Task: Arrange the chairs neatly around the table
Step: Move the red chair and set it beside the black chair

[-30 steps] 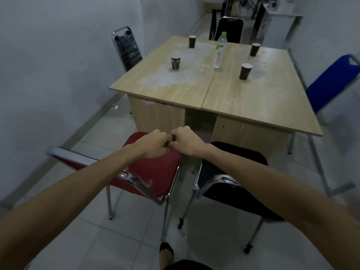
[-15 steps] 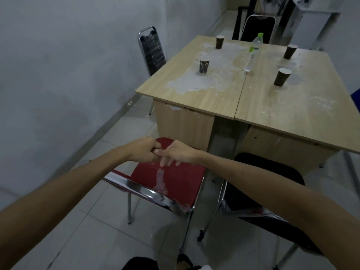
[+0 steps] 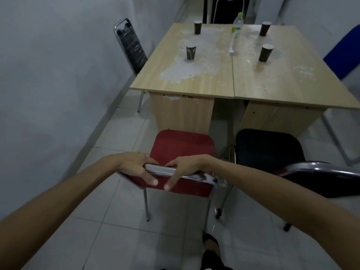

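Note:
A red chair (image 3: 183,147) with a chrome frame stands in front of the near left side of the wooden table (image 3: 194,84), its seat facing the table. My left hand (image 3: 136,168) and my right hand (image 3: 185,168) both grip the top chrome bar of its backrest, close together. A black chair (image 3: 268,147) stands right beside it, at the table's near right side. Another black chair (image 3: 132,45) stands against the left wall by the table's left side. A blue chair (image 3: 344,53) shows at the right edge. A further black chair (image 3: 228,8) stands at the table's far end.
Several dark paper cups, such as one at the left (image 3: 191,52), and a clear water bottle (image 3: 235,32) stand on the table, whose top is stained white. The grey wall (image 3: 58,75) runs close along the left. My foot (image 3: 212,248) shows on the tiled floor below the red chair.
My hands have dropped from above the red seat onto the backrest bar and taken hold of it. The red chair now stands square to the table, and the view has shifted right.

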